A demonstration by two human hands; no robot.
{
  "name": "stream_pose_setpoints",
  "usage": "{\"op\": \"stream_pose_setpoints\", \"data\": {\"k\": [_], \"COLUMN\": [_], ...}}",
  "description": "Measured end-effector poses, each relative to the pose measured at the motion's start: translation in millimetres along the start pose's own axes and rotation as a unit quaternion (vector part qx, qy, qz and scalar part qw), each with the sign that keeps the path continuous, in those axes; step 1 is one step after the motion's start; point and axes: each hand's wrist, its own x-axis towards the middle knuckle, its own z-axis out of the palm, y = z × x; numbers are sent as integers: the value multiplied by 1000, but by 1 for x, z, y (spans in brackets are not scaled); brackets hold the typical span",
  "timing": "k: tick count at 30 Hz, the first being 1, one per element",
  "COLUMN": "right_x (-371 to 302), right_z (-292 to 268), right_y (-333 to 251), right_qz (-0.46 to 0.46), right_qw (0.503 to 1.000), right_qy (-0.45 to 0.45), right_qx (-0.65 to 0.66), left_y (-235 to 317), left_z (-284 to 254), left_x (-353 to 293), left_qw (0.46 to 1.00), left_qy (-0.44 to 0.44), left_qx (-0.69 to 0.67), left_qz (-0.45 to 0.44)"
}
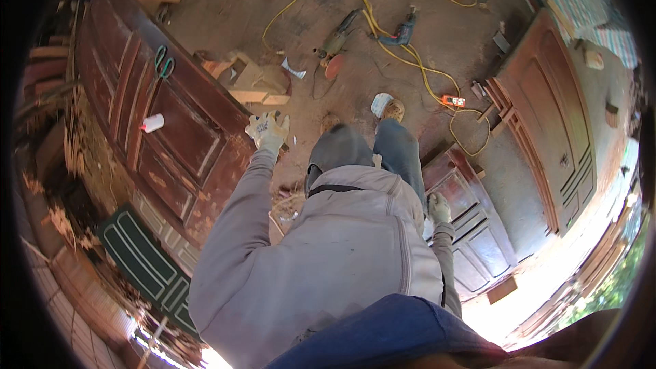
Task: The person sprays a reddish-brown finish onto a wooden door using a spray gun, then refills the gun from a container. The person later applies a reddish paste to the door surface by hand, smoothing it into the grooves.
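Note:
My left hand (267, 131), in a white work glove with dark print, is at the near edge of a large reddish-brown panelled wooden door (179, 138). Its fingers look slightly bent and apart. On that door lie green-handled scissors (164, 63) and a small white bottle with a red tip (152, 123). At my right side, my right hand (439, 209), also gloved, is closed beside a smaller dark-red door panel (471, 222). A pale shape shows under it, but what it holds is hidden.
An angle grinder (333, 48) and a blue power drill (404, 29) lie on the floor ahead among yellow cords (372, 17). Wood offcuts (256, 85) lie near my feet. Another brown door (550, 119) leans at right; a dark-green panel (147, 260) is at lower left.

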Motion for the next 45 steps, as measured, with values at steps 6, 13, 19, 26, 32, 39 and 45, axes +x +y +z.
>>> {"op": "stream_pose_setpoints", "data": {"k": [6, 13, 19, 26, 32, 39, 45], "right_x": [87, 157, 116, 108, 109, 125, 205], "right_z": [-79, -40, 71, 108, 90, 88, 37], "right_y": [-14, -110, -151, -151, -150, -123, -167], "right_qz": [8, -28, 34, 147, 127, 58, -23], "right_qw": [991, 997, 975, 939, 965, 995, 985], "right_qy": [-105, -69, -204, -282, -222, -72, 45], "right_qx": [-77, 24, -85, -132, -64, 42, 163], "left_y": [59, 148, 216, 232, 222, 268, 284], "left_z": [-18, 123, 316, 415, 338, 139, -37], "left_x": [20, 161, 361, 444, 395, 268, 108], "left_qw": [997, 913, 814, 874, 862, 826, 714], "left_qy": [-38, -176, -66, -333, -290, -451, -358], "left_qx": [56, 143, 448, 316, 276, 77, -415], "left_qz": [47, 340, 362, 161, 311, 328, 436]}}
